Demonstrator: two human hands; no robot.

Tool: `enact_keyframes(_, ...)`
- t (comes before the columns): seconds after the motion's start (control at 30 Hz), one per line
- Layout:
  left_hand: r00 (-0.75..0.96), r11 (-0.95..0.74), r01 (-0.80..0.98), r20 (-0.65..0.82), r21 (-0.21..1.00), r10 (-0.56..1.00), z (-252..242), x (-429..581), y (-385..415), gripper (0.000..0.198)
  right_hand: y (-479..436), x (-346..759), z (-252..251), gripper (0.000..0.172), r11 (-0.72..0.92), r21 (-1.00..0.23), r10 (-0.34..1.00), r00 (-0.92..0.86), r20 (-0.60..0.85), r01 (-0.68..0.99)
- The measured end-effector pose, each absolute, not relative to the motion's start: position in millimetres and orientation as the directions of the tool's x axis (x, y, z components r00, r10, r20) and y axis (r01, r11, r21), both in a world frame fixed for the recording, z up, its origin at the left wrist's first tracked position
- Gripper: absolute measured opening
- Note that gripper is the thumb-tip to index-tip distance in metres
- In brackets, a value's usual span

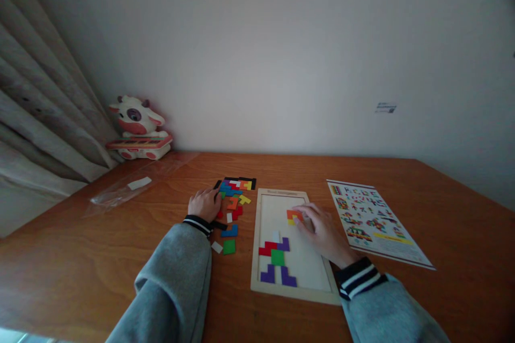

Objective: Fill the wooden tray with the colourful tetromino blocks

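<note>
My right hand (322, 229) is over the upper right part of a wooden puzzle board (295, 293), its thumb and finger closed at an orange puzzle piece (292, 214). Just below that piece, a yellow puzzle piece (291, 222) shows in part. Lower on the board lie a white piece (276, 236), a red piece (267, 249), a green square (277, 258) and several purple pieces (288, 277). My left hand (204, 204) rests at the left edge of a loose pile of coloured pieces (231, 191), fingers reaching forward; their undersides are hidden.
Right of the board lies a printed pattern sheet (372, 220). A clear plastic bag (120, 190) with a white label is at the left, before a toy cow with a keyboard (139, 128). A curtain (44, 91) hangs on the left; a wall (273, 64) stands behind the table.
</note>
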State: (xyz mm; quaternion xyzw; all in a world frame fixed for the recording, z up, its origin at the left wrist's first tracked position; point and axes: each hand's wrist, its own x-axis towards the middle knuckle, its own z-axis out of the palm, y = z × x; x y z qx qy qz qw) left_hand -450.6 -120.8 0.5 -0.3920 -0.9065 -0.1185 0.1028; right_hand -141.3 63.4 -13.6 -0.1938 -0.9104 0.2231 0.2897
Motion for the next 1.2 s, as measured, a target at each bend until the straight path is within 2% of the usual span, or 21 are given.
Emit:
enact_keyframes(0.17,-0.731,0.711,0.677,0.286,0.191,0.619,6.6,-460.8,-120.9,0.032,63.0,-141.3,-11.8,0.022,0.824,-0.521,0.483,-0.759,0.437,0.224)
enact_keyframes(0.37,-0.780,0.689,0.625,0.268,0.367,0.566,3.9,-478.9,-116.4,0.026,64.0,-142.0,-12.3,0.023,0.820,-0.526,0.495,-0.742,0.452,0.227)
enact_keyframes(0.47,-0.783,0.667,0.618,0.251,0.416,0.569,1.5,-479.2,-117.2,0.024,64.5,-142.3,-12.6,0.023,0.811,-0.537,0.507,-0.739,0.444,0.233)
enact_keyframes(0.73,-0.770,0.630,0.631,0.268,0.453,0.578,-2.1,-475.8,-116.6,0.026,63.4,-142.4,-11.9,0.022,0.816,-0.535,0.498,-0.734,0.461,0.218)
enact_keyframes(0.9,-0.780,0.615,0.614,0.264,0.495,0.567,-6.4,-478.7,-115.4,0.035,62.4,-142.2,-10.7,0.021,0.814,-0.535,0.501,-0.741,0.448,0.227)
enact_keyframes(1.2,-0.779,0.597,0.616,0.283,0.514,0.559,-12.8,-480.2,-113.5,0.033,63.5,-142.0,-11.9,0.021,0.824,-0.525,0.483,-0.748,0.455,0.213)
